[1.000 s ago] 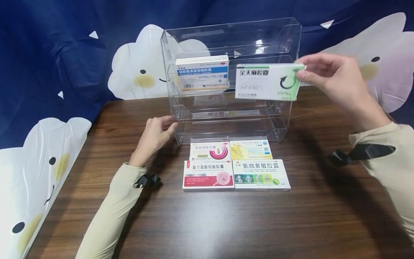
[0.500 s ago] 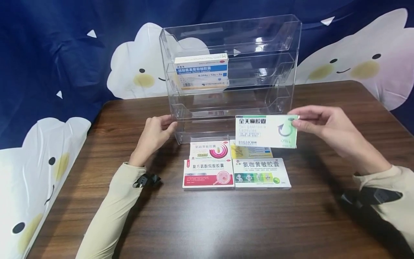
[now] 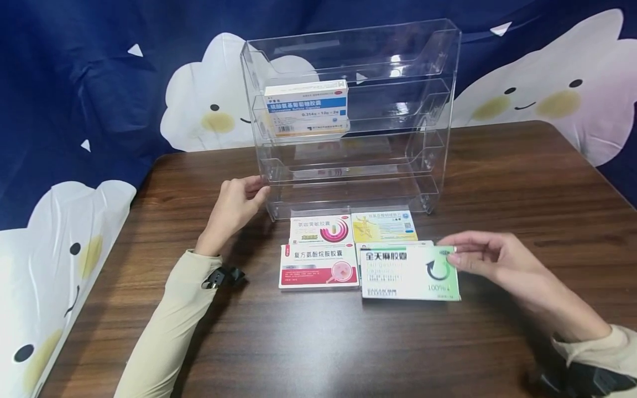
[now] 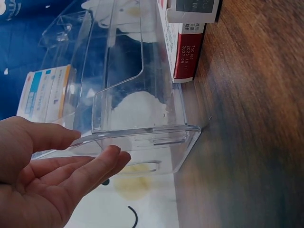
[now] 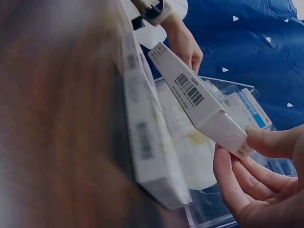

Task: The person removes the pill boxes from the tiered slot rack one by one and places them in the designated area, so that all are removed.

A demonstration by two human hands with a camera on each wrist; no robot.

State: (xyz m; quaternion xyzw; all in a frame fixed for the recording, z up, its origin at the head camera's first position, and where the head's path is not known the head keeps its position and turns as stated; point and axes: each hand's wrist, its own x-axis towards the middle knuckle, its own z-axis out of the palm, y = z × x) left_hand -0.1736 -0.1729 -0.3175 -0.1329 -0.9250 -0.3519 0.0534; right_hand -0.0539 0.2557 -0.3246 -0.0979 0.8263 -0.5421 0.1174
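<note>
My right hand (image 3: pixel 512 279) pinches the right end of a white-and-green medicine box (image 3: pixel 408 276) between thumb and fingers. In the right wrist view that medicine box (image 5: pixel 190 95) is tilted and apart from the boxes on the table. From the head it covers most of another medicine box (image 3: pixel 393 243), whose top edge shows. With thumb and fingers on either side, my left hand (image 3: pixel 234 210) holds the side panel of a clear plastic tiered rack (image 4: pixel 142 130). A white-and-blue medicine box (image 3: pixel 307 110) stands in the left part of an upper tier.
Before the rack, a red-and-white medicine box (image 3: pixel 319 266), a pink-ringed one (image 3: pixel 320 229) and a yellow one (image 3: pixel 383 225) sit in rows on the brown wooden table (image 3: pixel 298 342). A dark blue curtain (image 3: pixel 109 72) with cloud prints hangs behind.
My right hand has brought the white-and-green medicine box down from in front of the rack's upper tiers to over the front row of boxes. The left hand stays at the rack's side.
</note>
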